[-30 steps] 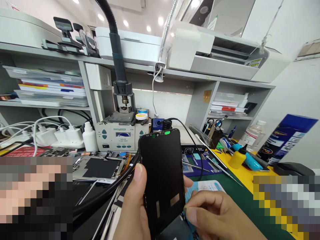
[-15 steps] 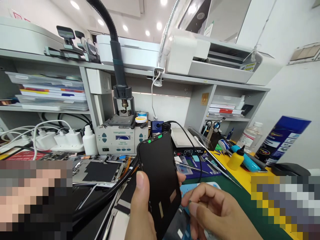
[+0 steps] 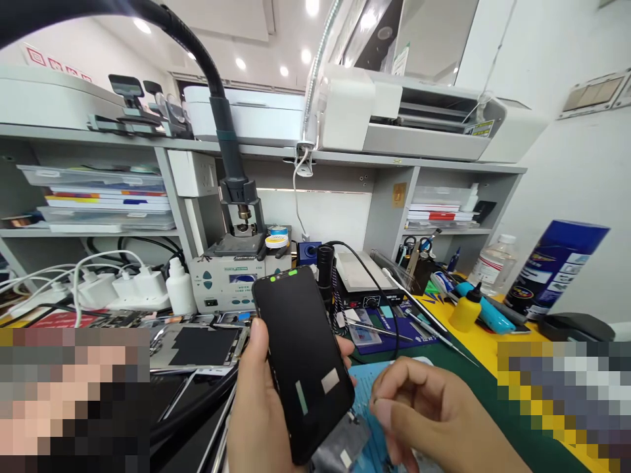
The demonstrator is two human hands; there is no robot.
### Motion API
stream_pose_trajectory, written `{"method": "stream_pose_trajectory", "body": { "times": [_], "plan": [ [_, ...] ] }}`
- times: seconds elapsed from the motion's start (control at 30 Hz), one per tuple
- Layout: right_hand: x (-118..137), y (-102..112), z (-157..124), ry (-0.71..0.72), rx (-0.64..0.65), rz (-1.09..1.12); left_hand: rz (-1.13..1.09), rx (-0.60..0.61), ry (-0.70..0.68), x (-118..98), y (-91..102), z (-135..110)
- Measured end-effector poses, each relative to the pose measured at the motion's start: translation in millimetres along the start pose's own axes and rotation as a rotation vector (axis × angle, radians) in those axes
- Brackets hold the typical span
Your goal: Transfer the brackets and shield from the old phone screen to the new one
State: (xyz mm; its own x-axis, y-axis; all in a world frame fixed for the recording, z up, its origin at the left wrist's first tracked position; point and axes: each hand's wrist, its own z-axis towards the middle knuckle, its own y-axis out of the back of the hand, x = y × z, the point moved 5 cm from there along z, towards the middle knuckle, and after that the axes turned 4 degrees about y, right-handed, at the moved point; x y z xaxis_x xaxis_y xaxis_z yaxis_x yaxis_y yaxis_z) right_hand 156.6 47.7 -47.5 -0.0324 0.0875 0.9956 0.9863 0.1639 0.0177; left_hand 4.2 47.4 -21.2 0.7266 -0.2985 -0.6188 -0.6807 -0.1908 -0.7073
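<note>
A black phone screen (image 3: pixel 308 335) with two green marks at its top edge and two pale patches low on its face stands tilted in front of me. My left hand (image 3: pixel 260 401) is wrapped round it, thumb on the left side and fingertips showing past the right side. Just right of its lower corner, my right hand (image 3: pixel 428 417) is closed in a pinch, apart from the screen. A tiny dark speck shows at its fingertips, too small to name. Beneath both hands lies a light blue mat (image 3: pixel 363 378), partly covered by a grey film-like piece (image 3: pixel 340 447).
A soldering or hot-air station (image 3: pixel 221 282) stands behind, with a thick black hose (image 3: pixel 217 82) arching over. At the left lie opened device parts (image 3: pixel 202 345). To the right are a yellow bottle (image 3: pixel 466 309), a blue can (image 3: pixel 557 269) and a thin white-handled tool (image 3: pixel 444 338).
My left hand has shifted left with the phone screen and turned its face more toward me. The right hand stays pinched, now farther from the screen's edge. The camera view has shifted slightly.
</note>
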Motion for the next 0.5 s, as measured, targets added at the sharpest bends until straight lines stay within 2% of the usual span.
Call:
{"method": "stream_pose_trajectory", "body": {
  "times": [0.1, 0.2, 0.5],
  "plan": [
    [-1.5, -3.3, -0.5, -0.032, 0.099, 0.117, 0.077, -0.006, -0.033, -4.8, -0.8, 1.9],
    [1.3, -6.0, -4.5, -0.039, 0.139, 0.187, 0.119, -0.009, -0.037, -7.0, -3.1, 1.1],
    [5.5, -4.1, -7.1, -0.004, 0.126, 0.167, 0.152, -0.059, 0.022, -9.5, -7.9, -3.4]
  ]
}}
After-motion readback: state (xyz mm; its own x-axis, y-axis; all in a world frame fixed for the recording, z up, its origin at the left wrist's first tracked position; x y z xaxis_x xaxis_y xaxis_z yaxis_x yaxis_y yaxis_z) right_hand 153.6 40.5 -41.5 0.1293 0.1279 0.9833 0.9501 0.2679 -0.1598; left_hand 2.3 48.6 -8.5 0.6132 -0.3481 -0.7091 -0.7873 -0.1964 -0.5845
